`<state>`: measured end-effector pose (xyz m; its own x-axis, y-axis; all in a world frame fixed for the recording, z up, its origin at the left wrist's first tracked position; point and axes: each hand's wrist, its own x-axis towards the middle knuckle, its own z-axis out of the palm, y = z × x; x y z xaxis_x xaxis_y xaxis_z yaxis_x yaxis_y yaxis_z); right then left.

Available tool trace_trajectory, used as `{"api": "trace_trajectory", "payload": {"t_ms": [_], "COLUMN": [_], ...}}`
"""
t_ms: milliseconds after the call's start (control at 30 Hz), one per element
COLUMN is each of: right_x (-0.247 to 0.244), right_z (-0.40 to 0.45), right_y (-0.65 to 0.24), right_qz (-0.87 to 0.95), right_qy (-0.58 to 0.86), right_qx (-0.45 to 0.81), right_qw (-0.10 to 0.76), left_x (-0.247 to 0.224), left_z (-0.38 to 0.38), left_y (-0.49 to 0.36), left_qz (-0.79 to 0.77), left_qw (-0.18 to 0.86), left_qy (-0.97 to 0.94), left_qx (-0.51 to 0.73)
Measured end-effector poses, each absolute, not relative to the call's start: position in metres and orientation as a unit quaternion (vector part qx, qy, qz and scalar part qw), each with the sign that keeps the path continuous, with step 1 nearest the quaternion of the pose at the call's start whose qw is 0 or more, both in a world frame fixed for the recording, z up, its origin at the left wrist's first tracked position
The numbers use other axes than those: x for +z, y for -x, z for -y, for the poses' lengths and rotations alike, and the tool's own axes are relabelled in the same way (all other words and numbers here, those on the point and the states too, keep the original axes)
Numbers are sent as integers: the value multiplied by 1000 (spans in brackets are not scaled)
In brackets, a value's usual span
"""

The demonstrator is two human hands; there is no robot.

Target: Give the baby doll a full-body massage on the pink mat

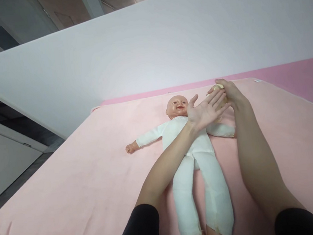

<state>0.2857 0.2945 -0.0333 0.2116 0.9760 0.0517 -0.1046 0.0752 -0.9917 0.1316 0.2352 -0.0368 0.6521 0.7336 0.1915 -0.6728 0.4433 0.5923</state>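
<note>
A baby doll (187, 140) with a white cloth body lies face up, its arms spread. Above its chest and shoulder, my left hand (202, 113) is held palm up with the fingers stretched out and nothing resting on the palm. My right hand (231, 93) is closed around a small bottle with a pale yellow cap (219, 86), close beside the left fingertips. Most of the bottle is hidden behind my fingers, and whether anything comes out of it cannot be made out.
The doll lies on a pink blanket (108, 168) spread over a pink padded surface (305, 81). Behind it rises a low white partition (149, 50). A white cabinet (5, 157) stands on the dark floor at the left.
</note>
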Motion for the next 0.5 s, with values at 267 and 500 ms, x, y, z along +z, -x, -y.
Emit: {"api": "trace_trajectory", "payload": {"t_ms": [267, 500], "right_x": [-36, -31], "right_z": [-300, -293], "right_y": [-285, -279], "right_qz": [424, 407], "right_qy": [517, 528], "right_qx": [451, 444], "right_qw": [591, 599], "left_x": [-35, -38], "left_z": [-234, -236], "left_y": [-132, -133], "left_qz": [-82, -64], "left_qw": [838, 832], "left_qy": [-347, -355], "left_qx": [412, 421]}}
